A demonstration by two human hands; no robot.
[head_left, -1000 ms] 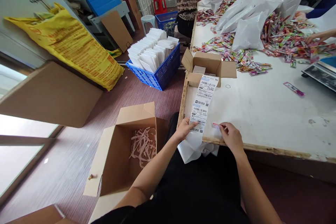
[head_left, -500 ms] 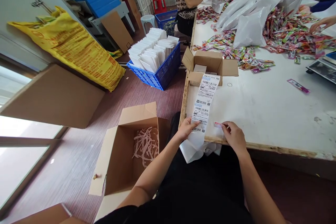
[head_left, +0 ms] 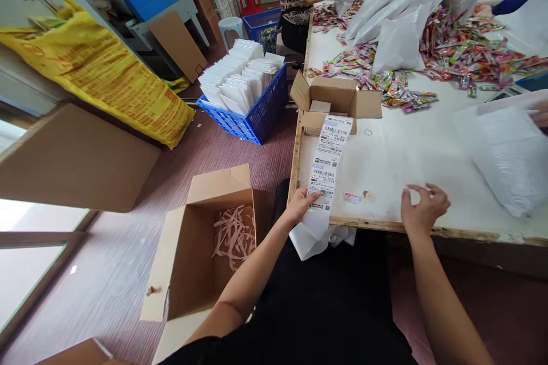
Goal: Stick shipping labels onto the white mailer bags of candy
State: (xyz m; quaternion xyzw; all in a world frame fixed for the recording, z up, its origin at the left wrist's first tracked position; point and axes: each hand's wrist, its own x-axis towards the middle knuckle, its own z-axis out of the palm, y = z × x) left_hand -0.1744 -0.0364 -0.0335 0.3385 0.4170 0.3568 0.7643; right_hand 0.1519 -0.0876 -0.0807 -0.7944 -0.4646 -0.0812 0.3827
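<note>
The left hand (head_left: 302, 204) grips the lower part of a label strip (head_left: 329, 154) between thumb and fingers, at the near left corner of the worktop (head_left: 385, 165). The strip runs away from the hand to a small open carton (head_left: 369, 107) by the left edge, its far end against the carton's front. Its white labels carry black barcodes, square codes, a round dark logo beside Chinese characters, and pale blue patches; the rows of letters and digits are too small to read with certainty. White backing hangs over the near edge below the hand.

The right hand (head_left: 426, 205) is empty, its thumb and curved fingers apart, over the near edge. Between the hands, a small slip (head_left: 351, 198) with a red printed band lies flat near that edge, its print unreadable.

To the right, another person's hand (head_left: 542, 114) holds a filled translucent bag (head_left: 509, 159). Colourful packets (head_left: 458, 54) and plump white bags (head_left: 398, 40) cover the far part of the worktop.

On the floor at the left, a yellow sack (head_left: 120, 80) bears rows of red characters too blurred to read; a blue crate (head_left: 268, 108) holds upright white packs (head_left: 240, 82).
</note>
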